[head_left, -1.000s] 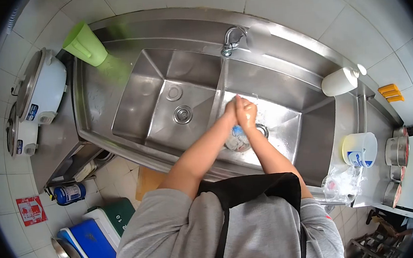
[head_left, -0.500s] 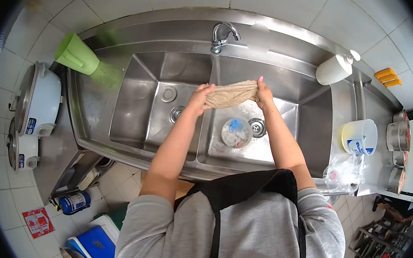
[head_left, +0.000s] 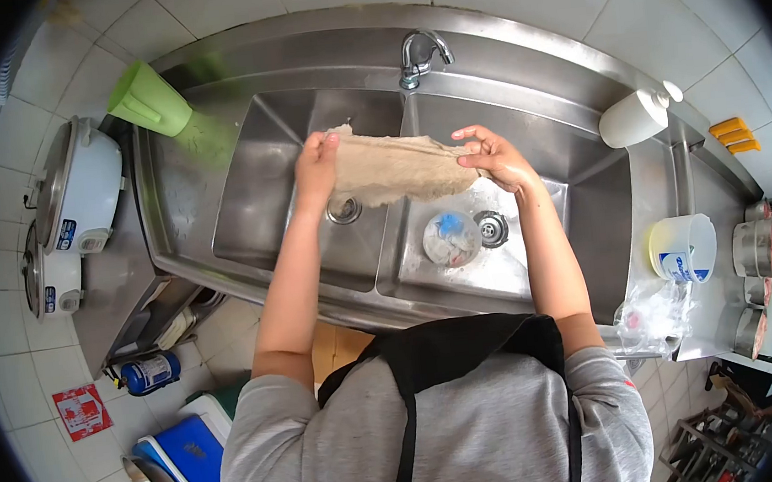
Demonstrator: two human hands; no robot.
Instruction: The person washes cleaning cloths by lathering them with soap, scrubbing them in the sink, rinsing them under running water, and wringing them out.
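Note:
A beige cloth (head_left: 402,166) is stretched out between my two hands, above the divider of the double steel sink (head_left: 388,241). My left hand (head_left: 315,169) pinches its left end between thumb and fingers. At the cloth's right end, my right hand (head_left: 500,159) grips it with the thumb and some fingers, while other fingers are raised. Below the cloth, a clear round container (head_left: 451,239) with something blue inside stands in the right basin, beside the drain (head_left: 492,228). The curved chrome faucet (head_left: 422,54) rises behind the cloth.
A green pitcher (head_left: 149,99) stands at the back left, near white rice cookers (head_left: 79,199). On the right are a white pump bottle (head_left: 631,119), a clear tub (head_left: 683,250), a crumpled plastic bag (head_left: 654,318) and several round tins (head_left: 754,250).
The bunched cloth has been spread wider and hangs more open. My left hand has moved left and up, and my right hand slightly right, with its fingers loosened and lifted.

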